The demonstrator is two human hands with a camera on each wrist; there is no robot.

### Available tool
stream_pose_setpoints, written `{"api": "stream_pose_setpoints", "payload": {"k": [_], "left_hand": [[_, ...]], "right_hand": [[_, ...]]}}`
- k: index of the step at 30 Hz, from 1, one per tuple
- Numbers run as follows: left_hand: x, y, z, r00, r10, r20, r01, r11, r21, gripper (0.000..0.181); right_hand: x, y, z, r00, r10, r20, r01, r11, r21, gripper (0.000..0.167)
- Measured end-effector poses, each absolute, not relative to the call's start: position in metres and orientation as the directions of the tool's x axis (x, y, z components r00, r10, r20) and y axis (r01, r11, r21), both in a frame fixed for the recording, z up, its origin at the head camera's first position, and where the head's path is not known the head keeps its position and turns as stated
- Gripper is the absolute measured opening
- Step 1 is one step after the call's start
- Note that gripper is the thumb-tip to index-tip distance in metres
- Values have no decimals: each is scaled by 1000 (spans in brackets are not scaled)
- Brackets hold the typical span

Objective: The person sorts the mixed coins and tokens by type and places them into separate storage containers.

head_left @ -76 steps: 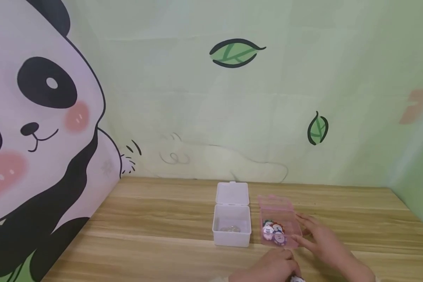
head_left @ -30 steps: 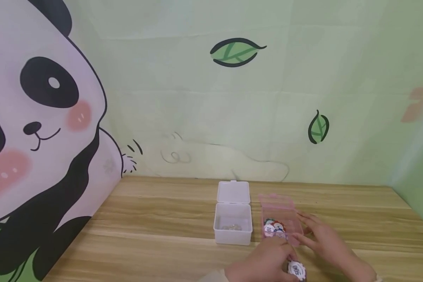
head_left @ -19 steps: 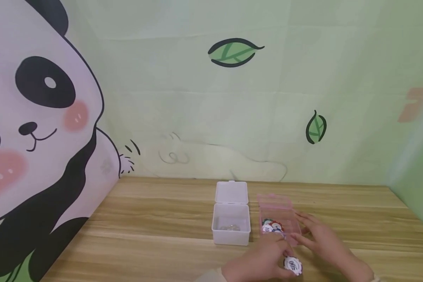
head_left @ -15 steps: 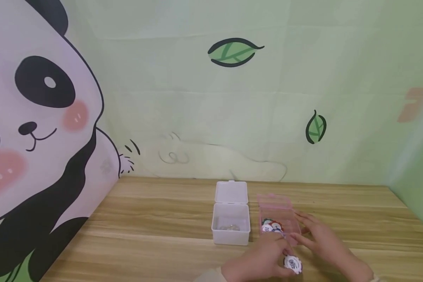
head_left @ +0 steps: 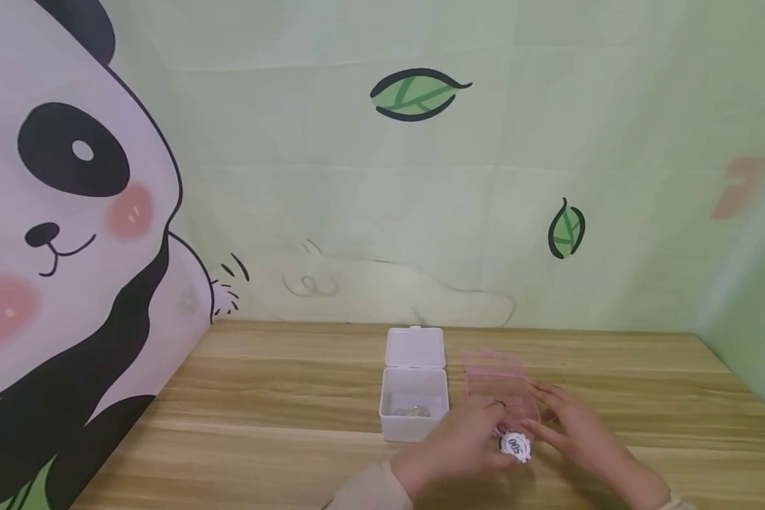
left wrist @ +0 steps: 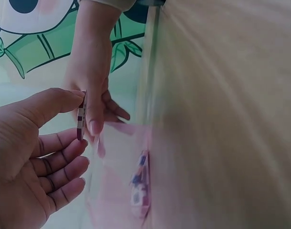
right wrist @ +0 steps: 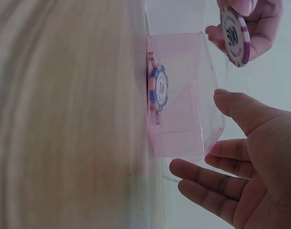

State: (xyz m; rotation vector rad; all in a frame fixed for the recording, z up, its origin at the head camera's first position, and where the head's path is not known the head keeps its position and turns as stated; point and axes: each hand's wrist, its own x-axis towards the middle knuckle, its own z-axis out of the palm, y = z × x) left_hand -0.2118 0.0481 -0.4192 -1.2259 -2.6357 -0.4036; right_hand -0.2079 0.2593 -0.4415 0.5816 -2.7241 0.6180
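Observation:
My left hand [head_left: 462, 439] pinches a poker chip [head_left: 515, 447] between thumb and forefinger, over the front of an open pink see-through box [head_left: 524, 407]. The chip is white with dark purple edge marks and reads 500; the left wrist view shows it edge-on. My right hand [head_left: 583, 432] holds the pink box at its right end, the thumb at the front corner and the fingers further back. Inside the box, the right wrist view shows a blue-and-white chip [right wrist: 159, 88] marked 10 with others behind it. In the head view my left hand hides most of these chips.
Just left of the pink box stands a white plastic box [head_left: 398, 428], its lid [head_left: 414, 347] tipped back. Small clear pieces [head_left: 414, 411] lie in it. Both boxes rest on a wood-grain table [head_left: 280, 397], with a panda-printed backdrop [head_left: 357, 198] behind and at the sides.
My left hand has brought the 500 chip up from the table's near side to the pink box's front edge. The right hand has kept its place at the box.

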Motion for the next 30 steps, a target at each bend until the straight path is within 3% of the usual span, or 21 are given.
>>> {"api": "stream_pose_setpoints", "payload": {"k": [12, 21, 30], "left_hand": [[-238, 48, -413, -751, 618, 234, 660, 693, 290, 37], [-253, 54, -416, -759, 584, 287, 633, 765, 119, 37], [-259, 62, -418, -762, 587, 273, 626, 776, 80, 34]], "right_hand": [[-208, 259, -441, -885, -318, 340, -435, 827, -356, 58], [-207, 259, -441, -889, -314, 332, -426, 834, -351, 59], [-207, 259, -439, -896, -309, 320, -417, 834, -362, 60]]}}
